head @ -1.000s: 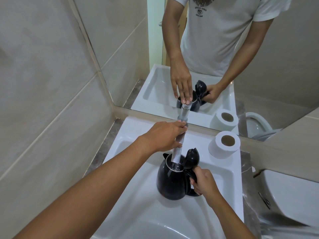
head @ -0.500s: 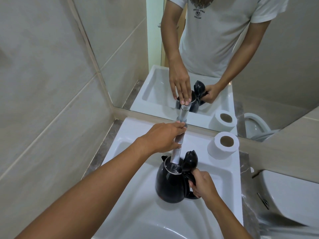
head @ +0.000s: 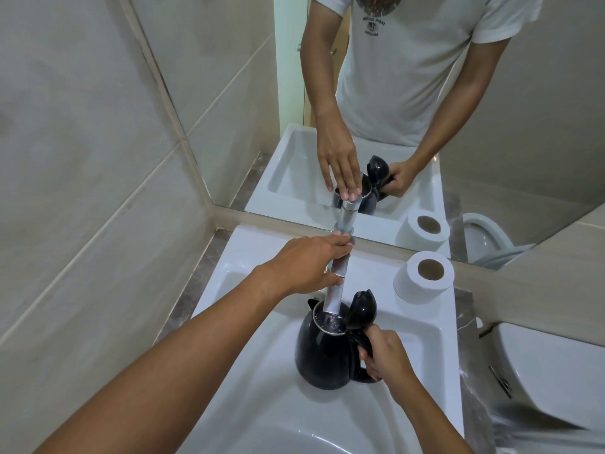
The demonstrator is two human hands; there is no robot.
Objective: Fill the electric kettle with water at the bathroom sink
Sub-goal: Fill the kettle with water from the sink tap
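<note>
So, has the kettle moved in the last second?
Yes, slightly: the kettle has sunk lower in the sink, away from the toilet roll on the rim.

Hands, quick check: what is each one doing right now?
Left hand: fingers on top of the tap, thumb against its side.
Right hand: fingers curled round the handle of the kettle, holding it under the spout.
</note>
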